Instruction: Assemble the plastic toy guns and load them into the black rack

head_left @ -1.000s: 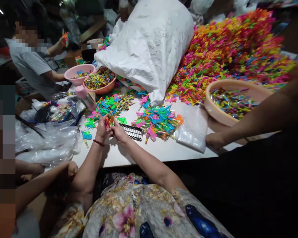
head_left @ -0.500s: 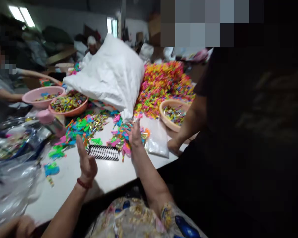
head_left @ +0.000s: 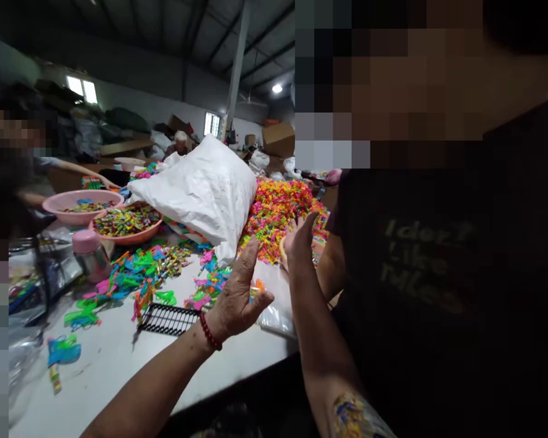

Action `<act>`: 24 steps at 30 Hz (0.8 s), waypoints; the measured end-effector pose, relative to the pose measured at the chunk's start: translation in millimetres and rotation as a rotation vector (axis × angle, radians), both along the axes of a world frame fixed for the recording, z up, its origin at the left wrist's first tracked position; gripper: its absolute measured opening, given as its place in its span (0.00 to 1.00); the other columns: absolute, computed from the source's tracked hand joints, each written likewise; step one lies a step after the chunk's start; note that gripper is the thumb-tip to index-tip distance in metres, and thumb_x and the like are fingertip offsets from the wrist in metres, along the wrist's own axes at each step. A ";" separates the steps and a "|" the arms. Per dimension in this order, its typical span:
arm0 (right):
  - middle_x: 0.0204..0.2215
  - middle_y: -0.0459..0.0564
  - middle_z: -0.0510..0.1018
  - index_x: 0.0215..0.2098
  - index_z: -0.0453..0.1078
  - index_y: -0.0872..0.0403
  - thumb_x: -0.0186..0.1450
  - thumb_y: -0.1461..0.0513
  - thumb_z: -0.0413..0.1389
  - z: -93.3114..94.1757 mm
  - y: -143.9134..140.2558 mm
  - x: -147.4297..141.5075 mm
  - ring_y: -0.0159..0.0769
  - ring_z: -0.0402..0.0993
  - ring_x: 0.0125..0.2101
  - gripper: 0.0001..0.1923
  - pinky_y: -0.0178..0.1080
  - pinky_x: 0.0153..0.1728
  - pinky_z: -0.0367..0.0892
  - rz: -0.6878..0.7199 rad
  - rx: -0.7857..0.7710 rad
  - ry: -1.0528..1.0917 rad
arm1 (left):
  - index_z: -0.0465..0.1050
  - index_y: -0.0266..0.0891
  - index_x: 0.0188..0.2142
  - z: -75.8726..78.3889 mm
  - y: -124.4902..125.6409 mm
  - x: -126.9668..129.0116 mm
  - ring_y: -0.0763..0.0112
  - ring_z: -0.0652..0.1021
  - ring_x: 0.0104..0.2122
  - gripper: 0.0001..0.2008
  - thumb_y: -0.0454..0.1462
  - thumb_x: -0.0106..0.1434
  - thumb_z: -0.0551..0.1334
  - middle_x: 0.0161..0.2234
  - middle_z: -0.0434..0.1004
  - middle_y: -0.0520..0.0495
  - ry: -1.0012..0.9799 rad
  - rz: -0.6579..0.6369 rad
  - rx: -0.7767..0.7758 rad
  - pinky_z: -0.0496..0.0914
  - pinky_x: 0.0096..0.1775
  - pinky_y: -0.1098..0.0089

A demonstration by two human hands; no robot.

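My left hand (head_left: 240,295), a red bead bracelet at its wrist, is raised above the white table (head_left: 210,377) with fingers stretched out and nothing in it. Behind that hand lies a pile of small colourful plastic toy guns (head_left: 201,292), partly covered. Further right my right hand (head_left: 301,238) is held up, fingers apart and holding nothing, in front of a peach basin (head_left: 284,250). A stack of clear plastic bags (head_left: 276,319) lies below and between both hands. Near my left forearm sits a black wire rack (head_left: 168,319).
A large white sack (head_left: 201,182) stands mid-table, beside a heap of bright small pieces (head_left: 278,213). At left are a pink basin (head_left: 82,201), an orange basin (head_left: 128,231) and a pink-lidded flask (head_left: 89,255). A person in a dark shirt (head_left: 420,274) stands close at right.
Both my hands have moved right and stay open. The view has tilted up, and the person at right now fills more of it.
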State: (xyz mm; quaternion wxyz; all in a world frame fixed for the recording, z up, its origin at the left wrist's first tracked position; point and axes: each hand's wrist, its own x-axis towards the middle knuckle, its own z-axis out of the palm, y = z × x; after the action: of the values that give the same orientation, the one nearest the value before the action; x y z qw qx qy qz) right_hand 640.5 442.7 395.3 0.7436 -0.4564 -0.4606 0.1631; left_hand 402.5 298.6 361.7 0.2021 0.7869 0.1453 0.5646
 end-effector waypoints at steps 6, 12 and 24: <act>0.43 0.54 0.80 0.45 0.73 0.52 0.61 0.40 0.58 -97.4 -45.2 -36.9 0.37 0.79 0.38 0.27 0.42 0.41 0.74 0.251 -0.282 0.053 | 0.72 0.38 0.53 -101.6 -20.3 -31.9 0.58 0.77 0.53 0.17 0.45 0.71 0.57 0.51 0.78 0.36 0.404 0.072 -0.112 0.73 0.56 0.56; 0.23 0.45 0.76 0.30 0.70 0.53 0.61 0.42 0.59 -218.2 -135.1 -102.3 0.34 0.71 0.25 0.23 0.37 0.29 0.68 0.246 -0.624 -0.288 | 0.75 0.39 0.44 -193.2 -64.7 -113.8 0.57 0.78 0.50 0.11 0.41 0.71 0.56 0.46 0.79 0.37 0.635 0.352 -0.296 0.74 0.54 0.54; 0.37 0.57 0.78 0.44 0.68 0.54 0.67 0.55 0.56 -243.4 -148.0 -173.7 0.44 0.74 0.34 0.11 0.40 0.34 0.65 0.209 -0.680 -0.951 | 0.66 0.35 0.63 -219.4 -31.7 -140.8 0.45 0.58 0.68 0.25 0.41 0.69 0.57 0.66 0.61 0.31 0.675 0.682 -0.448 0.55 0.64 0.40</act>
State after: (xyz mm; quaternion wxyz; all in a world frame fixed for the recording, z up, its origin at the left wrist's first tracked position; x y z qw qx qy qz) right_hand 466.9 294.7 151.9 0.2474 -0.6442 -0.7077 0.1514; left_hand 261.8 266.9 142.3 0.1122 0.7704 0.5673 0.2686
